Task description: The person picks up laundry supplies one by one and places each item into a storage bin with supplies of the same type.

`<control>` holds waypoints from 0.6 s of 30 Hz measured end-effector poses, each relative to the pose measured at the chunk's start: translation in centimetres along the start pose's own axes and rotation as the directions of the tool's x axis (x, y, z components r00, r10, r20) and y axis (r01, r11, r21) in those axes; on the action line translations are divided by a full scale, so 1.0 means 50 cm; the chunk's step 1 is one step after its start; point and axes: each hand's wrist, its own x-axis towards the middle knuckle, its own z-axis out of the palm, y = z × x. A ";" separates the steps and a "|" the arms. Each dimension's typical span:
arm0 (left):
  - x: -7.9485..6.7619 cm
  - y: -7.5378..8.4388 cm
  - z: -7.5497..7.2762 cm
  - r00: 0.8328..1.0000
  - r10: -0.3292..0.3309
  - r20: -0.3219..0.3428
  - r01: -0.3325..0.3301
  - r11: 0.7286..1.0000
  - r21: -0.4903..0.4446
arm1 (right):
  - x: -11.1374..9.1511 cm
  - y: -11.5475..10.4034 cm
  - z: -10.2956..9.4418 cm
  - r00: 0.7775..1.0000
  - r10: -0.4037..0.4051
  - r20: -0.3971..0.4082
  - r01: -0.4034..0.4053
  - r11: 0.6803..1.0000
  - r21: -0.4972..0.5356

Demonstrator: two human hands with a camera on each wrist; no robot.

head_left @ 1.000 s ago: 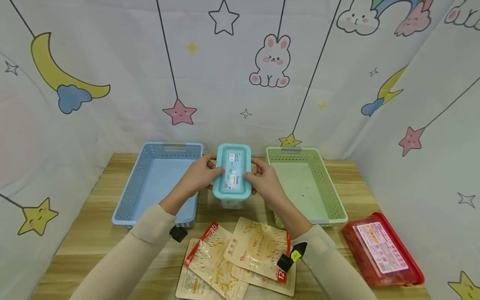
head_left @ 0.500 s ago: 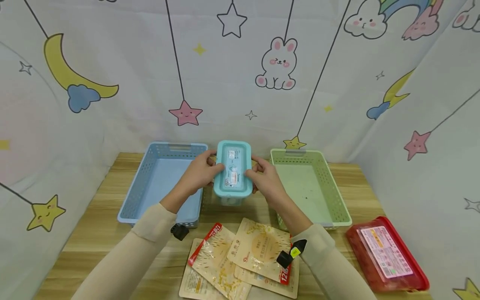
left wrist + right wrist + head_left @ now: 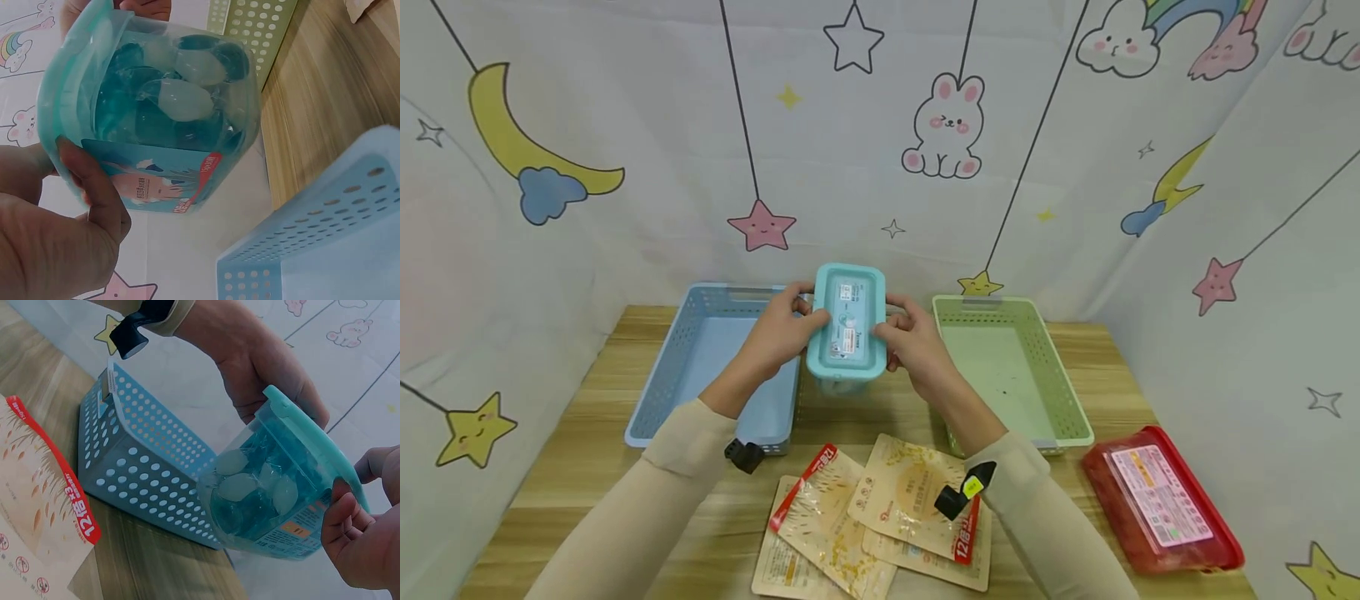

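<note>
Between the two baskets, both hands hold up a clear plastic tub with a turquoise lid. Teal and white rounded pieces show through the tub's wall, some in crinkled clear wrap. My left hand grips the lid's left edge, thumb on top and fingers beneath. On the opposite edge my right hand does the same, with its fingers curled under the rim in the right wrist view. The lid's printed label faces up toward the head camera. A blue printed band runs along the tub's side.
A blue perforated basket stands at left, a green one at right. Several beige pouches with red edges lie overlapping in front. A red-lidded tub lies at far right. Patterned white cloth surrounds the table.
Both hands have moved the turquoise-lidded tub slightly up and to the left in the head view, keeping their grip. The head view also shifts a little. Baskets and pouches stay in place.
</note>
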 end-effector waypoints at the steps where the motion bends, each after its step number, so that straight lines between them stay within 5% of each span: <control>1: 0.000 0.001 -0.002 1.000 -0.003 -0.005 0.003 1.000 0.001 | 0.001 -0.001 0.002 1.000 0.001 -0.003 -0.001 1.000 0.006; 18: -0.001 0.019 -0.037 0.996 0.040 -0.079 -0.038 0.999 0.022 | 0.010 -0.030 0.036 0.999 -0.023 0.039 0.020 0.998 0.059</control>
